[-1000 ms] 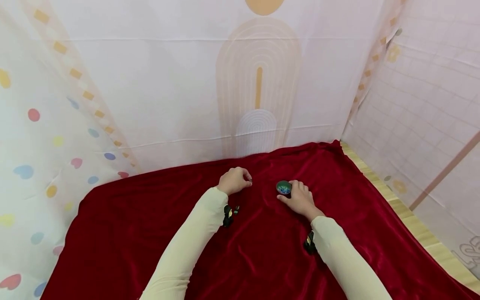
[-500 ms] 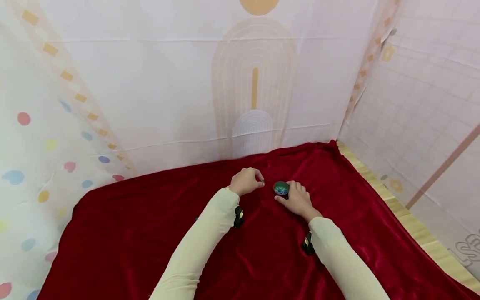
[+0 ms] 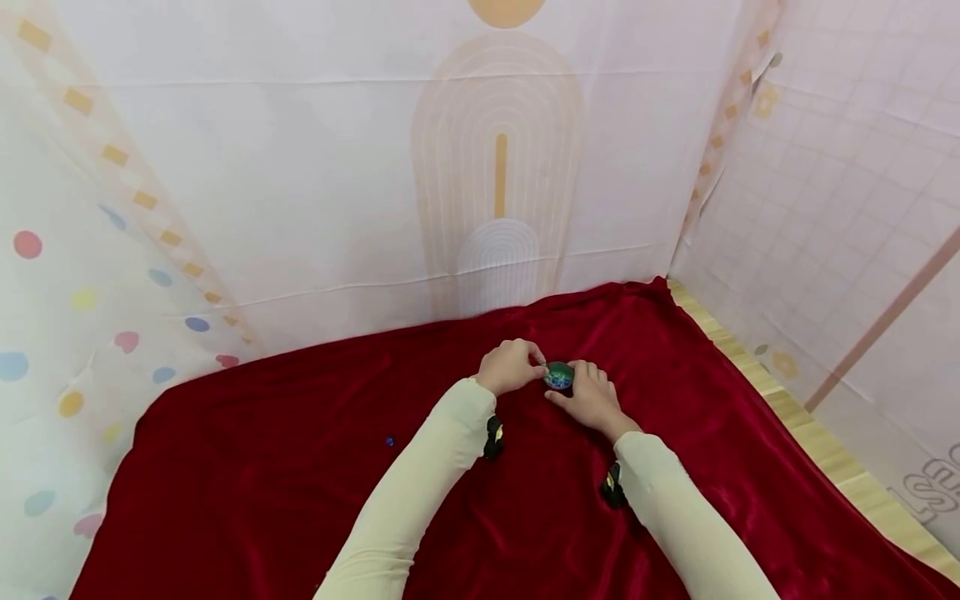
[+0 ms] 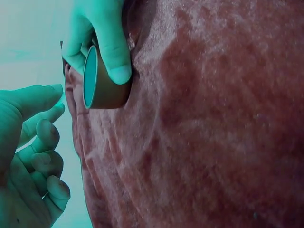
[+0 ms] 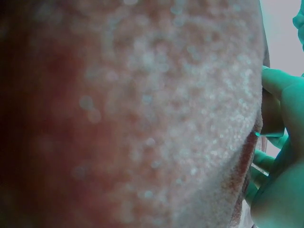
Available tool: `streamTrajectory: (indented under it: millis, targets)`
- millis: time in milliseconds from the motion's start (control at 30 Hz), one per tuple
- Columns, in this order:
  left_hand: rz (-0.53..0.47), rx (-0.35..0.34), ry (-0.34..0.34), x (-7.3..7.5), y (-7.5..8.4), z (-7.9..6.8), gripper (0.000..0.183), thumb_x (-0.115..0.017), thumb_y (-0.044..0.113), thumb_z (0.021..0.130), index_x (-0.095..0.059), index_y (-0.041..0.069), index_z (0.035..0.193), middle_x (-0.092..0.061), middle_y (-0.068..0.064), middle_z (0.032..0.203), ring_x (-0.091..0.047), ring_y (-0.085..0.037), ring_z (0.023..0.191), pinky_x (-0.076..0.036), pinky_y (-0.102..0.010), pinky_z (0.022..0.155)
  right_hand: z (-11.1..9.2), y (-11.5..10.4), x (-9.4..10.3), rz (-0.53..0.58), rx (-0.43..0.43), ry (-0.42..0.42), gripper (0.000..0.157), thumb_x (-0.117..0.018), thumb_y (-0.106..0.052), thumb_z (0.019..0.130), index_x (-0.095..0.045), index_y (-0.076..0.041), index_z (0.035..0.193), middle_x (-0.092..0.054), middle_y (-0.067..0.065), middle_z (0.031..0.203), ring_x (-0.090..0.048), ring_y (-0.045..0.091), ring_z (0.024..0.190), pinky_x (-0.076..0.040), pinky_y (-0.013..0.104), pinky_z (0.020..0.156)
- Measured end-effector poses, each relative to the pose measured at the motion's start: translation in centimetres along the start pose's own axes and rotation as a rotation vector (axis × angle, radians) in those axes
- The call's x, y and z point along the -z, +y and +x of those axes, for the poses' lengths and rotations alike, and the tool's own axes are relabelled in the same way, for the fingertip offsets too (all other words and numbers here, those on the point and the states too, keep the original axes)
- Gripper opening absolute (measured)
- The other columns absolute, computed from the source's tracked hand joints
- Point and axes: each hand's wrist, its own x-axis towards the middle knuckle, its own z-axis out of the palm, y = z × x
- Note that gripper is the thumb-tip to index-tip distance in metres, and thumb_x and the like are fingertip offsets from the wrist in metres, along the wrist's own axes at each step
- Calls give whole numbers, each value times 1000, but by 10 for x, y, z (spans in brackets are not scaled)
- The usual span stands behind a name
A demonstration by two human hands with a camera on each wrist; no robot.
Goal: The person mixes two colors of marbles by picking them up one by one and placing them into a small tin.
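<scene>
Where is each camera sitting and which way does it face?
Head: on the person's head, facing forward and down over red velvet; left hand, right hand and both sleeves show.
Left wrist: on that wrist, facing the cup and velvet; both hands show.
Right wrist: on that wrist, facing blurred velvet; right hand at right edge.
Shared, head and left wrist: right hand gripping the cup.
</scene>
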Motion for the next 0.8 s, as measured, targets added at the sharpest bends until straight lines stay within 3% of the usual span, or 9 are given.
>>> streamTrajectory:
  millis: [800]
  targets:
    - [-34,-28,-17,-27,-1,13,26,-67,30,91,-73,13,110,-73,-2,101,-58,-10,71,-45,-24,58,-1,2,0,22,-7,-23,66,-63,-42,91,-37,-1,136,-42,20,136,-39,39,123,-34,52,99]
